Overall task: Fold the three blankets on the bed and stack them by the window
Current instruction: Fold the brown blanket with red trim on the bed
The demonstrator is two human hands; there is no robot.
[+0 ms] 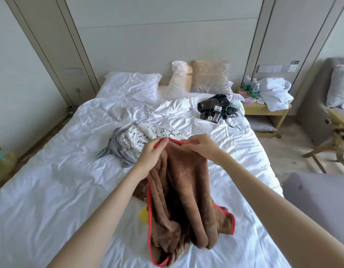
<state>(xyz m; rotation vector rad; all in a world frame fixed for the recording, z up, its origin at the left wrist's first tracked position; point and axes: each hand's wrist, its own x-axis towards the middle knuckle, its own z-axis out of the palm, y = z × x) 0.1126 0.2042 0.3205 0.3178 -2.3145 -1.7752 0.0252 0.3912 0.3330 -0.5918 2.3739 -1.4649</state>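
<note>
A brown fleece blanket [186, 194] with a red border hangs crumpled over the white bed [51, 190], held up by its top edge. My left hand [151, 155] grips that red edge on the left. My right hand [201, 147] pinches the same edge just to the right, the two hands close together. Behind them a white blanket [142, 140] with black dots and a grey striped underside lies bunched in the middle of the bed. A bit of yellow cloth [143, 214] peeks out from under the brown blanket.
Black devices with cables [215, 109] lie at the bed's far right. Pillows [132, 86] lean at the headboard. A nightstand [264, 109] with bottles and white linen stands right of the bed. A wooden chair [337, 136] and a grey sofa [322, 194] are at the right.
</note>
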